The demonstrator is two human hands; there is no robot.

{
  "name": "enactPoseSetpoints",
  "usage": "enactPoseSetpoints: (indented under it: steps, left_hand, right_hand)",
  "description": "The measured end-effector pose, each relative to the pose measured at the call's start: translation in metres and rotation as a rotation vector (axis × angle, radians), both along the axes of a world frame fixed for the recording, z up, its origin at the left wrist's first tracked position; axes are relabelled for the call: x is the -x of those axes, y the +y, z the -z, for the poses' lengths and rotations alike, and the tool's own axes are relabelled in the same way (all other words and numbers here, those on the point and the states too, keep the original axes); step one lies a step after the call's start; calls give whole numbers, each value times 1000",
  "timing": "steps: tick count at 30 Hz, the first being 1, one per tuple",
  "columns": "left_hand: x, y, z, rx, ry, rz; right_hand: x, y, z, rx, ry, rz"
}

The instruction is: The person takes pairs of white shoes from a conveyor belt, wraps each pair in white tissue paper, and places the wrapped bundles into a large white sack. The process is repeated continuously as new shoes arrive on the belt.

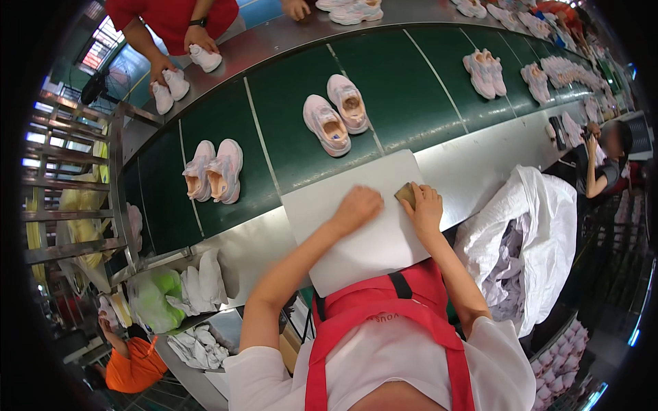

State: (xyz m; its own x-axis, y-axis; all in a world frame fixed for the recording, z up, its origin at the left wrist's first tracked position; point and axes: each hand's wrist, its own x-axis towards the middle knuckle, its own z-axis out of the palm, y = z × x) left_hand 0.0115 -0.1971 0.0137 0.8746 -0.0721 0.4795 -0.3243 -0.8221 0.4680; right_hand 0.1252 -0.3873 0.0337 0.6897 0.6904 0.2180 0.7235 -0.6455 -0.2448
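Note:
A white board [354, 226] spans from my apron to the near edge of the green conveyor belt [406, 108]. My left hand [360, 205] is over it, curled and blurred; whether anything is in its fingers is hidden. At the board's right side, my right hand [425, 205] grips a small brown block [406, 194] between thumb and fingers. Past the board, a pair of pale pink sneakers [334, 115] sits on the belt, toes pointing away. Another pair of pink sneakers [215, 172] rests further left.
More sneakers [483, 73] stand along the belt to the right. A white woven sack [545, 231] of crumpled paper is by my right arm. Plastic bags [159, 298] lie at left, near a metal rack [72, 185]. Across the belt, a person's hands [200, 38] handle white shoes [204, 58].

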Motion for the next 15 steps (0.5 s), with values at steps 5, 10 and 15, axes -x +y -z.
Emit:
enactPoseSetpoints:
  steps: [5, 10, 15]
  left_hand:
    - [15, -28, 11, 4, 53, -14]
    - [19, -30, 16, -9, 87, -55]
    - [14, -29, 16, -85, 117, -11]
  right_hand:
    - [9, 5, 1, -133, 269, -11]
    - [-2, 4, 9, -127, 249, 122]
    - [41, -3, 5, -221, 516, -183]
